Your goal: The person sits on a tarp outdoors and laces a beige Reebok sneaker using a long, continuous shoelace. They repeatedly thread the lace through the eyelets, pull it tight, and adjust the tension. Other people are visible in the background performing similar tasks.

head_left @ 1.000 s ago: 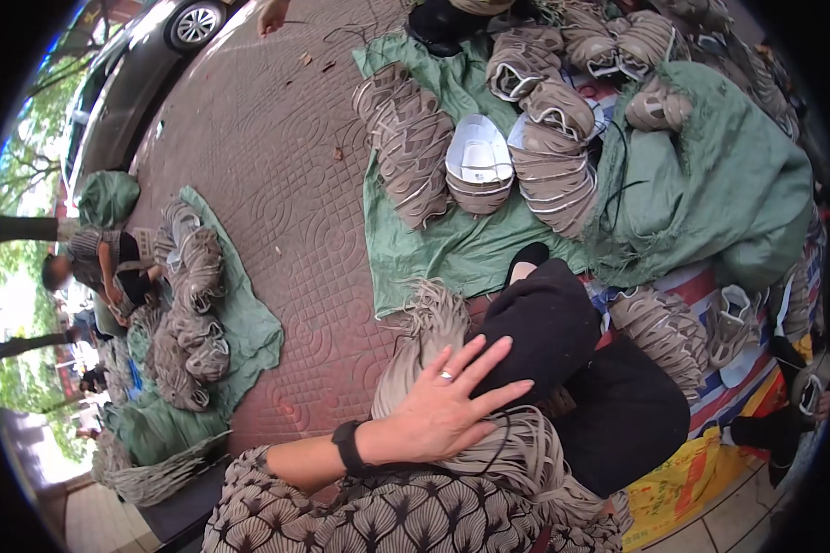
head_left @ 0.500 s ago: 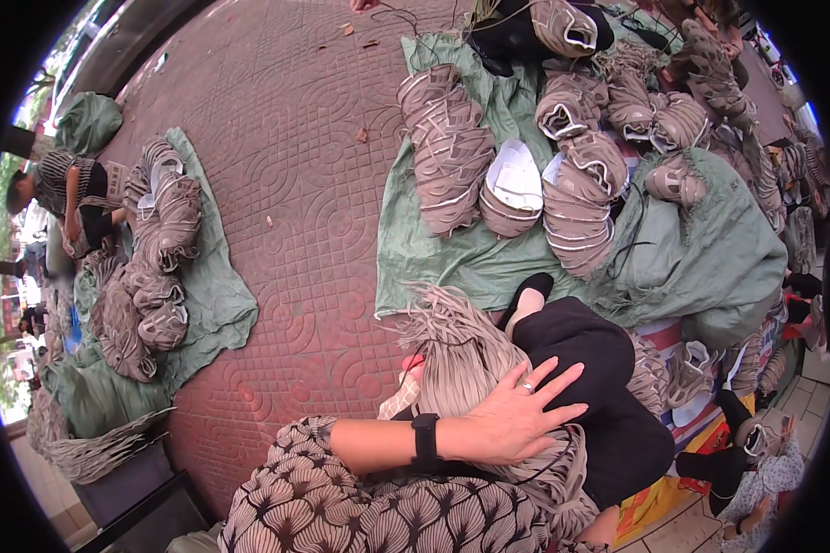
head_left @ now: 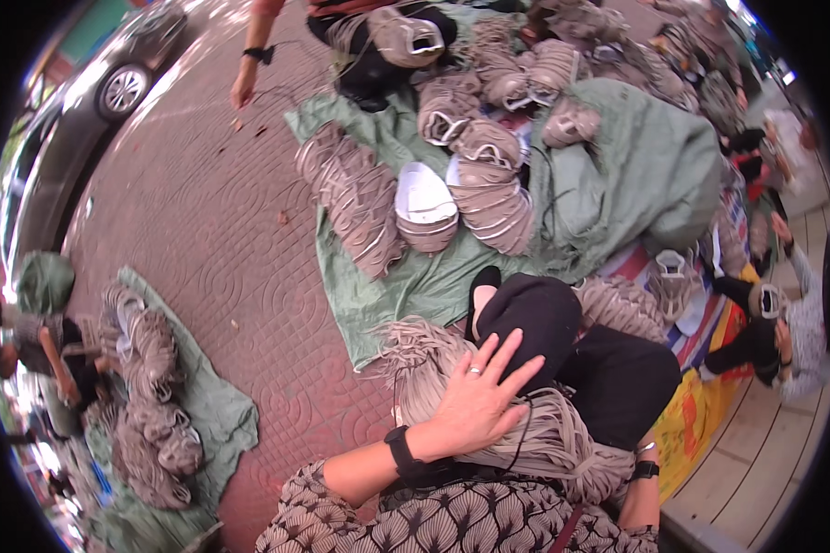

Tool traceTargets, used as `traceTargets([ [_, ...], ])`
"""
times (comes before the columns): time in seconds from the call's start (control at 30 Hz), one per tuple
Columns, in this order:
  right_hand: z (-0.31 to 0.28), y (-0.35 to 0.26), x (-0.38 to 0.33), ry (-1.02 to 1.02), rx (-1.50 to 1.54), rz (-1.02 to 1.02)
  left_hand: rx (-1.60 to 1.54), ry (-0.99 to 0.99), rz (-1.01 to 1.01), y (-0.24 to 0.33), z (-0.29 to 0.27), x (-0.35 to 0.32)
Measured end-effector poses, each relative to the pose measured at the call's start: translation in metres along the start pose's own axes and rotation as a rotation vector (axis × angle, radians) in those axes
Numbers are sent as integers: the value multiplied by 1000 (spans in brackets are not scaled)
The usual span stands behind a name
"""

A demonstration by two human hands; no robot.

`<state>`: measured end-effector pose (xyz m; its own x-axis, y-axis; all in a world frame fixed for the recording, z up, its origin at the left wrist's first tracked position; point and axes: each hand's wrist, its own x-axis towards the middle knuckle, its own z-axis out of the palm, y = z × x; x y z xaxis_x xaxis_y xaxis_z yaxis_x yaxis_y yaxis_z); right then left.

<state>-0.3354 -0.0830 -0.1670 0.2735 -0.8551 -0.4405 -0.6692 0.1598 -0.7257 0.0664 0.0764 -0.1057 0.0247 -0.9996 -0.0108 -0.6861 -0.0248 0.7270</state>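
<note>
My left hand (head_left: 480, 396) lies flat with fingers spread on a thick bundle of grey-beige laces (head_left: 563, 442). The bundle is draped across my lap, and its loose ends (head_left: 406, 346) fan out beyond my hand. A thin dark cord runs over the laces beside my fingers. At the lower right, my right hand (head_left: 650, 447) is mostly hidden beyond the wristband, beside my dark-trousered leg (head_left: 627, 378); its fingers do not show.
Ahead, stacked grey-beige shoe uppers (head_left: 350, 203) and a white-lined one (head_left: 426, 207) lie on a green sheet (head_left: 378, 304). A bulging green sack (head_left: 636, 166) stands at right. Another person's arm (head_left: 249, 74) hangs at the top. More uppers (head_left: 148, 350) lie at left; a car (head_left: 92, 101) is parked beyond.
The view has swung, so the stacks ahead sit further left and the car shows. My right forearm has come into view. My left hand stays spread on the laces.
</note>
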Motion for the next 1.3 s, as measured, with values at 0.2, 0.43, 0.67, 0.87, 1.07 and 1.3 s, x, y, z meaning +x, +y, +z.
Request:
traceTargets([
  [0.2,-8,35,-49,-26,165,80,-253,-182,-288,-8,-25,0],
  [0.43,2,66,-73,-83,279,135,65,-405,-408,-35,-36,-34],
  [0.67,6,130,-93,-163,-90,165,205,-564,-440,-14,-38,-75],
  [0.87,4,140,-107,-346,-323,382,64,-772,-546,-12,-42,-91],
  [1.07,16,150,-98,-161,-299,288,-86,-814,-652,-41,-37,-89],
  [1.3,9,147,-71,68,-117,17,-512,-601,-674,-84,-39,-105],
])
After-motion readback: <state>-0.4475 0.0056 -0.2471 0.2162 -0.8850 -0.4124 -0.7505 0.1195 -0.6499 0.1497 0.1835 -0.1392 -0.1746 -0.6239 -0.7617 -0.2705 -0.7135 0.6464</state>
